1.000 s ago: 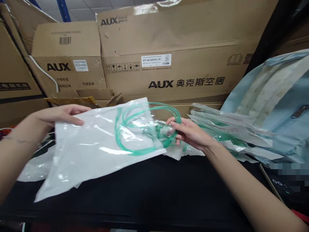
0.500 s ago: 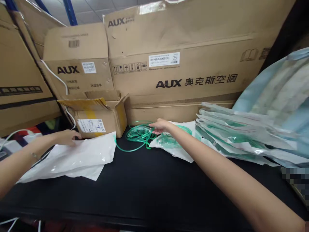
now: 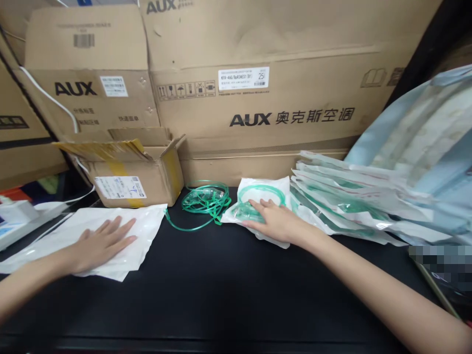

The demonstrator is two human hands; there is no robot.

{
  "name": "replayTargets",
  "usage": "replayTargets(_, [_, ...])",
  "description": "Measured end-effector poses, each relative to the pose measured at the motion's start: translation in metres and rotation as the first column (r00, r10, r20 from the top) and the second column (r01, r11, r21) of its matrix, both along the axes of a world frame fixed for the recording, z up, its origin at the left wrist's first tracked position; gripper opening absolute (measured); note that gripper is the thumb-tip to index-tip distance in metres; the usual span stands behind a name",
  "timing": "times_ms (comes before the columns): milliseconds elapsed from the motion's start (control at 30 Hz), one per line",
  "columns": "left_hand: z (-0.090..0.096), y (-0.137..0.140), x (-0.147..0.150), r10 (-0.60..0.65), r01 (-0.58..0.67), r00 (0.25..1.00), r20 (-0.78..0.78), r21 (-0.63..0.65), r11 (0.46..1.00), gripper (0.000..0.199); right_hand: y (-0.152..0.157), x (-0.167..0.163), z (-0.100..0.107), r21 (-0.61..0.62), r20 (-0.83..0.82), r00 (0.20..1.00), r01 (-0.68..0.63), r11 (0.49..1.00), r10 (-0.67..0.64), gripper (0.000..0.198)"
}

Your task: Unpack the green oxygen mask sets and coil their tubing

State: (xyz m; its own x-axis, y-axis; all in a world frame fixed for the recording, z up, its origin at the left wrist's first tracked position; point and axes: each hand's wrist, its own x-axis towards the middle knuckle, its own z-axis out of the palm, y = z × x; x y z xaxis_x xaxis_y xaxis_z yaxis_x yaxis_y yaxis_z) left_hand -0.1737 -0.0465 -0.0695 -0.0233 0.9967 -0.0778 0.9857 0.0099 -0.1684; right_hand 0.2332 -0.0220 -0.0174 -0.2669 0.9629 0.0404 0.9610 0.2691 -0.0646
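Observation:
My left hand lies flat, fingers spread, on white pouches at the left of the black table. A thin green tube runs from the pouches' right corner to a loose coil of green tubing with a clear plastic part in it. My right hand rests, fingers apart, on a white pouch that has green tubing and a clear part on it. Right of that lies a stack of white pouches with green tubing inside.
A small opened carton stands behind the left pouches, with large AUX cartons along the back. A white power strip sits at far left. At the right are a light blue cloth-like item and a dark-screened device.
My right hand has moved from the coil's edge onto the pouch to its right. My left hand has flattened on the left pouches. The view has shifted slightly.

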Motion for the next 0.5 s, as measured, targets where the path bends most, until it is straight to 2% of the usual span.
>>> replayTargets(67, [0.021, 0.003, 0.011, -0.005, 0.005, 1.0, 0.001, -0.003, 1.0, 0.055, 0.0, 0.008, -0.003, 0.079, -0.037, 0.999, -0.025, 0.997, 0.028, 0.055])
replayTargets(100, [0.035, 0.005, 0.021, -0.049, 0.049, 0.999, 0.006, 0.032, 0.998, 0.055, 0.001, 0.01, -0.004, 0.121, -0.063, 0.998, -0.02, 0.992, 0.028, 0.049])
replayTargets(167, [0.062, 0.007, 0.05, -0.156, 0.144, 0.986, 0.06, 0.173, 0.974, 0.06, 0.002, 0.014, -0.004, 0.171, -0.116, 0.993, 0.009, 0.985, 0.011, 0.04])
replayTargets(200, [0.072, 0.008, 0.068, -0.171, 0.143, 0.979, 0.112, 0.219, 0.965, 0.06, 0.002, 0.015, -0.004, 0.188, -0.136, 0.991, 0.028, 0.982, -0.002, 0.038])
replayTargets(267, [0.082, 0.011, 0.106, -0.233, 0.188, 0.901, 0.367, 0.154, 0.97, 0.055, 0.0, 0.016, -0.004, 0.228, -0.168, 0.985, 0.065, 0.971, -0.026, 0.033])
replayTargets(300, [0.082, 0.012, 0.126, -0.202, 0.2, 0.821, 0.534, 0.062, 0.978, 0.054, -0.002, 0.016, -0.004, 0.252, -0.188, 0.982, 0.082, 0.964, -0.035, 0.032])
replayTargets(367, [0.076, 0.013, 0.162, -0.053, 0.245, 0.564, 0.824, -0.106, 0.964, 0.052, -0.006, 0.015, -0.004, 0.311, -0.253, 0.967, 0.108, 0.944, -0.027, 0.028])
replayTargets(433, [0.065, 0.01, 0.194, 0.101, 0.316, 0.289, 0.952, -0.194, 0.929, 0.05, -0.012, 0.012, -0.005, 0.382, -0.355, 0.935, 0.127, 0.916, 0.018, 0.025])
replayTargets(500, [0.055, 0.005, 0.22, 0.217, 0.379, 0.057, 0.974, -0.222, 0.898, 0.045, -0.019, 0.006, -0.006, 0.45, -0.461, 0.882, 0.136, 0.882, 0.099, 0.023])
